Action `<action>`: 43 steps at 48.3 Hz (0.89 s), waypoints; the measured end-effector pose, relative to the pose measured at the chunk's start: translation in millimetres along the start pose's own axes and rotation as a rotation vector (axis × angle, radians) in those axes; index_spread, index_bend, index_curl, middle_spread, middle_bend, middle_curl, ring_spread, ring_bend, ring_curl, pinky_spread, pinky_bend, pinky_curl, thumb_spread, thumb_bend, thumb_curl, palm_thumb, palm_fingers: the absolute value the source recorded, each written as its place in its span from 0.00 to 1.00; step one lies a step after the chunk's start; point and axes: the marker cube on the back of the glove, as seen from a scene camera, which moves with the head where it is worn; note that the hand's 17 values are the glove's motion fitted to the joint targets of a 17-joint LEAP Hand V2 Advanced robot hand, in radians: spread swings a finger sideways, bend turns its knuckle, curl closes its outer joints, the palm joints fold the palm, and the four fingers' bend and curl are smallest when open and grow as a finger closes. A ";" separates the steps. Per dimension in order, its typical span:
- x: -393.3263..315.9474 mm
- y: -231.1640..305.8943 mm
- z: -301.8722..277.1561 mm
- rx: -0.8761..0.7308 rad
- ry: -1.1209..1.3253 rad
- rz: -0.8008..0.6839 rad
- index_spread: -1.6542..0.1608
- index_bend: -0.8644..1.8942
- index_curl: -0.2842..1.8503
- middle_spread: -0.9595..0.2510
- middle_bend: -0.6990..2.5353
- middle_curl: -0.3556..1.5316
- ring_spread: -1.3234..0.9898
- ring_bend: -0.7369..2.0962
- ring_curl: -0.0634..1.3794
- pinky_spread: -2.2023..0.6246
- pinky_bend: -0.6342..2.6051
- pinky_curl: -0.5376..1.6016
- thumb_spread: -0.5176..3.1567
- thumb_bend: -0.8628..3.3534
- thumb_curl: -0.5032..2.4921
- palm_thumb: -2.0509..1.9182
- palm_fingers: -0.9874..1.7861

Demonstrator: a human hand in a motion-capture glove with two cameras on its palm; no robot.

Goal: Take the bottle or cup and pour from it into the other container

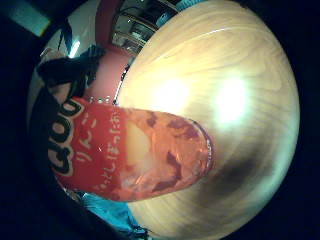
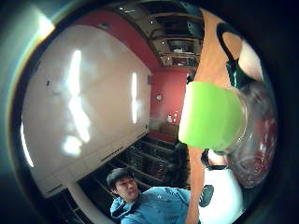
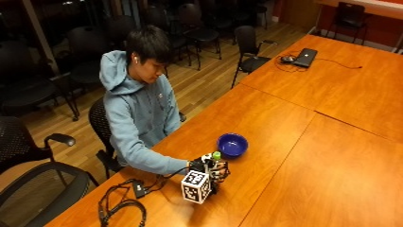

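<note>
The gloved right hand (image 3: 214, 172) is curled round a red-labelled juice bottle (image 1: 130, 152) with a green cap (image 2: 208, 116), upright at the near edge of the counter (image 3: 327, 156). The blue bowl (image 3: 232, 144) sits near, just beyond. The cap appears to be on, though this is hard to confirm; it should come off before lifting and tilting slowly over the bowl.

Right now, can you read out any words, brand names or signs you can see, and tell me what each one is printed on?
"Qoo", in large black-and-white letters, on the red label of the bottle near the gloved right hand.
White Japanese characters beside it on the same label, beginning "りんご"; the rest is too blurred to read.
The bottle's green cap and the blue bowl show no text.
The laptop shows nothing readable.
</note>
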 end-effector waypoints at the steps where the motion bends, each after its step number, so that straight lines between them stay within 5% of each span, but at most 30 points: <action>1: -1.3 0.4 3.0 -0.002 0.012 -0.001 0.83 0.38 0.30 0.78 0.32 0.41 0.53 0.46 0.29 0.77 0.35 0.37 0.30 0.21 0.33 0.78 0.74; 12: -28.3 7.0 30.9 -0.078 0.207 -0.016 0.85 0.37 0.31 0.76 0.31 0.42 0.51 0.45 0.32 0.73 0.35 0.39 0.24 0.20 0.36 0.79 0.76; 29: -113.0 -4.5 69.5 -0.281 0.907 -0.129 0.86 0.37 0.32 0.76 0.31 0.44 0.50 0.44 0.34 0.71 0.34 0.41 0.20 0.20 0.38 0.79 0.77; 43: -126.7 2.5 167.3 -0.367 1.673 -0.192 0.86 0.37 0.33 0.76 0.31 0.45 0.50 0.43 0.36 0.71 0.34 0.42 0.20 0.20 0.39 0.78 0.78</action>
